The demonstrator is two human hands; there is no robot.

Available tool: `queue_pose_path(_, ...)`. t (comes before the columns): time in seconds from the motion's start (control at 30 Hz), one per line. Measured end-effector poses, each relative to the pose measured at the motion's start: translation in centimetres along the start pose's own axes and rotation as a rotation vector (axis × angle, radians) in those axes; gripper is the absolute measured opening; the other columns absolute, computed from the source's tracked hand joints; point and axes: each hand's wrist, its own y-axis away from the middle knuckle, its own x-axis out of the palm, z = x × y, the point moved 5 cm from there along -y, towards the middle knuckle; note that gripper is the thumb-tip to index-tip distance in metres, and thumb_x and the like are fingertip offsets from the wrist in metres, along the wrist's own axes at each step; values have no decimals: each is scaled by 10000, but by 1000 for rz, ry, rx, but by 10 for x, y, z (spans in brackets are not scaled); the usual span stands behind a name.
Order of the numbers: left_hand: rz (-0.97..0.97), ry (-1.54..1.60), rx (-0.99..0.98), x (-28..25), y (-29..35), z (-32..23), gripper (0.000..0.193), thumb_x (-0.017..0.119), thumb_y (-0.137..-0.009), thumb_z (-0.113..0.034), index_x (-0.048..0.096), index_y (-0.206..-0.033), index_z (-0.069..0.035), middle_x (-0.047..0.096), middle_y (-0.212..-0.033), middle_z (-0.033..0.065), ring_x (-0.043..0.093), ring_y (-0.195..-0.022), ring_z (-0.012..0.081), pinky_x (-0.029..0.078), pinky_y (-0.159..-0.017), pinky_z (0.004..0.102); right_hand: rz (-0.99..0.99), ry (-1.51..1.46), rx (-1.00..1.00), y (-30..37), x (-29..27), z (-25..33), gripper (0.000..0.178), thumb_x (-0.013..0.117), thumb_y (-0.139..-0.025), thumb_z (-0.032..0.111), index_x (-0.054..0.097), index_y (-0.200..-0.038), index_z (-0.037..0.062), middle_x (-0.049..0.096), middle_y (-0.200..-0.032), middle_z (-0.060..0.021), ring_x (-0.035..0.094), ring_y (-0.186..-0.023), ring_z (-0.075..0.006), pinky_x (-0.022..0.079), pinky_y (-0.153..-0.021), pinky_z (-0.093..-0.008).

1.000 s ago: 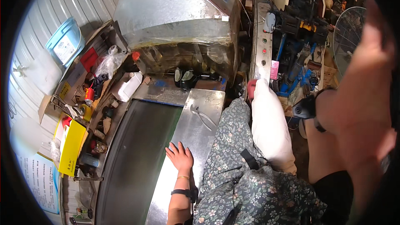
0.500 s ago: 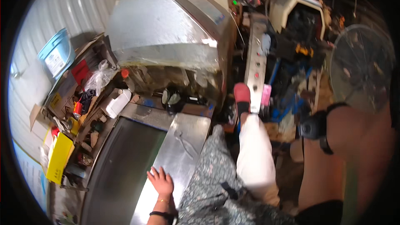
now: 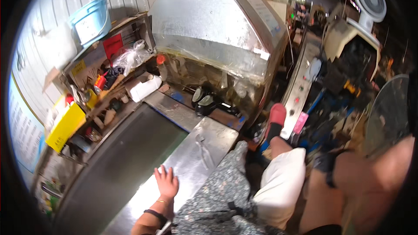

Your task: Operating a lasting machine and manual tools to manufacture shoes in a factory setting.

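My left hand [image 3: 166,183], with a thin bracelet and a dark band at its wrist, lies with fingers outstretched on the shiny metal plate [image 3: 183,163]. Nothing is in it. Beside the plate runs the dark flat conveyor belt [image 3: 126,156]. Farther up the plate lies a slim silver hand tool with two long handles [image 3: 203,150], apart from the hand. On the right my other arm [image 3: 322,200] is bent close to the camera, with a dark strapped device [image 3: 325,169] on it; the right hand itself does not show.
A large metal hood [image 3: 209,30] stands beyond the belt, with dark shoes [image 3: 202,100] below it. At left, a cluttered shelf holds a blue bucket [image 3: 90,21] and a yellow box [image 3: 66,127]. A leg in white trousers [image 3: 281,182] ends in a red shoe [image 3: 277,115].
The view has swung, so the hood and bench sit farther right and the white fan shows more fully. My left hand stays spread on the plate.
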Motion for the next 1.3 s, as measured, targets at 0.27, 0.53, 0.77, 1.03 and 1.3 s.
queue_pose_path(0.27,59,107,-78,-10,-4,-5,519,570,-832,-259,548,-1288,-12,341,-1462,343,210,-1357,601,167,-1122,667,-15,85,23,-18,81,-39,197,530,-877,117,671,-1004,64,656,-1027,-186,633,-1008,-283,517,-918,-393)
queue_pose_path(0.53,241,83,-134,0,-5,-5,542,527,-859,-259,516,-1321,25,217,-1530,333,80,-1409,583,87,-1130,680,214,531,13,-53,151,-65,232,490,-871,87,676,-1007,65,666,-1028,-169,621,-1030,-273,504,-934,-368)
queue_pose_path(0.77,228,-66,-96,1,-7,-4,520,517,-900,-281,512,-1364,-46,274,-1534,284,173,-1414,533,144,-1157,616,-273,-27,17,-30,135,-63,162,556,-813,68,633,-955,59,631,-979,-153,600,-972,-273,492,-891,-341)
queue_pose_path(1.03,192,-71,-77,6,-6,0,516,520,-897,-295,528,-1349,-47,292,-1522,278,187,-1406,527,174,-1139,623,-192,60,-55,-35,139,-58,193,548,-769,49,642,-938,40,641,-1000,-168,609,-985,-296,505,-872,-344)
queue_pose_path(1.3,170,-153,-13,15,-6,6,514,493,-920,-306,515,-1370,-60,319,-1502,287,229,-1374,540,191,-1139,609,81,407,-94,-45,108,-43,145,670,-645,104,684,-786,74,676,-926,-171,630,-943,-302,521,-870,-364)
